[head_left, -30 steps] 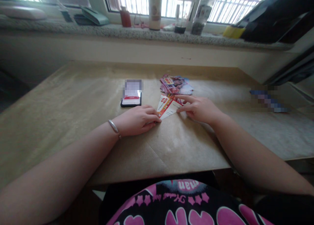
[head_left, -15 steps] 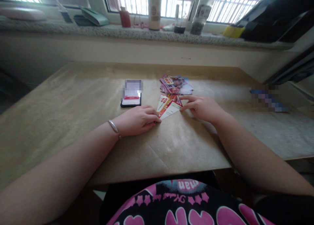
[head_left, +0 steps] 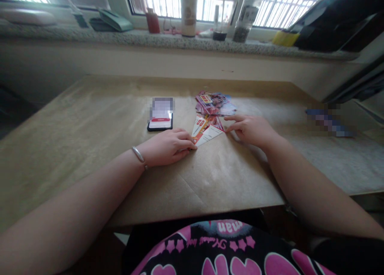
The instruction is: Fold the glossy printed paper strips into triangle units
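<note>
A printed paper flyer (head_left: pixel 210 134) lies on the table with its near side folded over, showing a white flap and red, yellow and orange print. At its near left corner, the bent fingers of my left hand (head_left: pixel 174 145) press together on the paper. My right hand (head_left: pixel 252 131) is at the flyer's right corner, thumb and fingertips touching the edge with other fingers curled. Just beyond the flyer sits a messy stack of colourful printed papers (head_left: pixel 216 103). A phone (head_left: pixel 160 123) with its screen lit rests left of the flyer, beyond my left hand.
The pale table (head_left: pixel 192 187) reaches to the wall below the window. A blue packet-like item (head_left: pixel 328 125), partly blurred, lies at the far right. On the stone windowsill (head_left: pixel 168 38) stand a red bottle (head_left: pixel 153 21), a tall cylinder (head_left: pixel 189 15) and a clear container (head_left: pixel 246 21).
My right hand has slid slightly to the right along the flyer's folded edge, and the right corner shows a little more. My left hand stays in place.
</note>
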`<state>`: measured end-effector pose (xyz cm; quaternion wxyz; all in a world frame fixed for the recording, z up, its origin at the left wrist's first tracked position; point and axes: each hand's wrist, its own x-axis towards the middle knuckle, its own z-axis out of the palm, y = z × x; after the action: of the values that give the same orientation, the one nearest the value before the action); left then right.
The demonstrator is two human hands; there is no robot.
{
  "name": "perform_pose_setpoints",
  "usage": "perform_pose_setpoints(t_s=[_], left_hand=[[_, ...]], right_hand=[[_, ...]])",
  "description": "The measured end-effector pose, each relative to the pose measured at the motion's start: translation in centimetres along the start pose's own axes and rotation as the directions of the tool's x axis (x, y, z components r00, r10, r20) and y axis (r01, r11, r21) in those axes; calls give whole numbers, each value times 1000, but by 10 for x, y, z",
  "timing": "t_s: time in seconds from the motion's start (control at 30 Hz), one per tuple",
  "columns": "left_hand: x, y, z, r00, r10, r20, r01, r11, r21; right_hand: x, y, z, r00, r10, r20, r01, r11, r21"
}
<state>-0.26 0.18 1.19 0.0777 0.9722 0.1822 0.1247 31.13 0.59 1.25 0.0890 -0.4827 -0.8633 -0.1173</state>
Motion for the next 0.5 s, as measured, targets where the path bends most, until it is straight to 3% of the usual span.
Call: perform_pose_setpoints(t_s=[0.13, 0.23, 0.37, 0.5], left_hand=[[0, -1, 0, 1000, -10, 9, 10, 1000, 1], [0, -1, 1, 1000, -11, 12, 11, 1000, 2], [1, 1, 0, 1000, -18, 18, 18, 1000, -4], [1, 1, 0, 1000, -20, 16, 20, 1000, -19]], right_hand=[[1, -12, -2, 990, 19, -136, -18, 1000, 7], [5, -29, -2, 971, -99, -218, 120, 989, 82], [11, -55, 2, 921, -343, -184, 377, 904, 202], [13, -66, 6, 897, -423, -126, 440, 879, 184]])
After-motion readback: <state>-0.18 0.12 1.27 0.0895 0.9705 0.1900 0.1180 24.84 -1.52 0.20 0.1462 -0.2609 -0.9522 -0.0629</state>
